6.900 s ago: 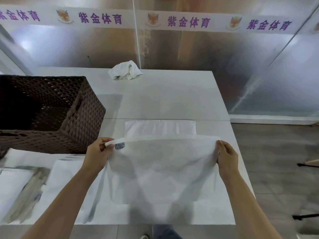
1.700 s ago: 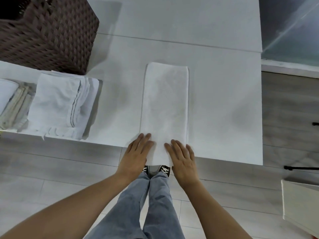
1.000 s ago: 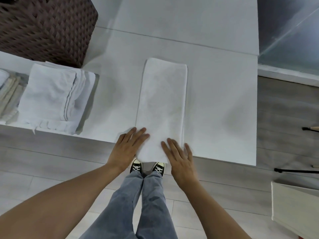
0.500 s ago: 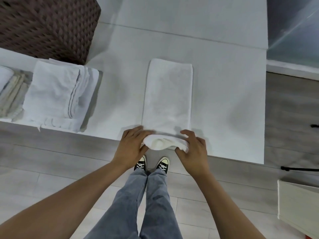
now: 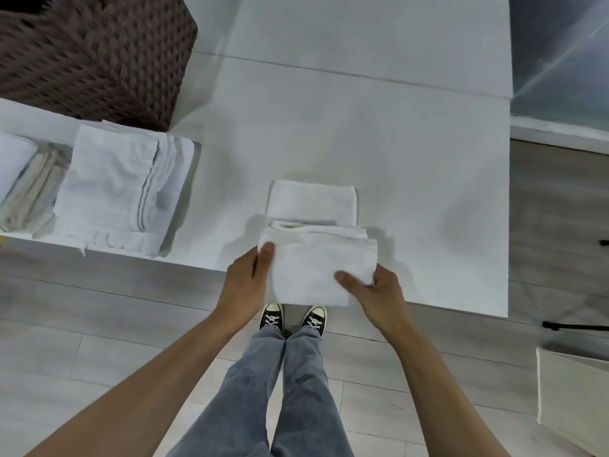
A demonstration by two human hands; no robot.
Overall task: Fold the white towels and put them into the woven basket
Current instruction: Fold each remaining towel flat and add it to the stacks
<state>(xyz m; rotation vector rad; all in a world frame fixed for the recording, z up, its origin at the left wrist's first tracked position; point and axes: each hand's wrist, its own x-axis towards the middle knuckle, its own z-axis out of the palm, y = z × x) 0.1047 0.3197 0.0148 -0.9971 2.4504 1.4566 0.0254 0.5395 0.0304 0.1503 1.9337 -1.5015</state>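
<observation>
Soft, light white towel (image 5: 316, 258) mid-fold
Left hand (image 5: 245, 278) and right hand (image 5: 375, 288) pinch its floppy near end by both side edges, thumbs on top.

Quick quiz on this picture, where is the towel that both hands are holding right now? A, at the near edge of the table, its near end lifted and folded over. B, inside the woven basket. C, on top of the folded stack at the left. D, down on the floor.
A: the left hand and right hand pinch the towel at the table edge, near end doubled over.
</observation>
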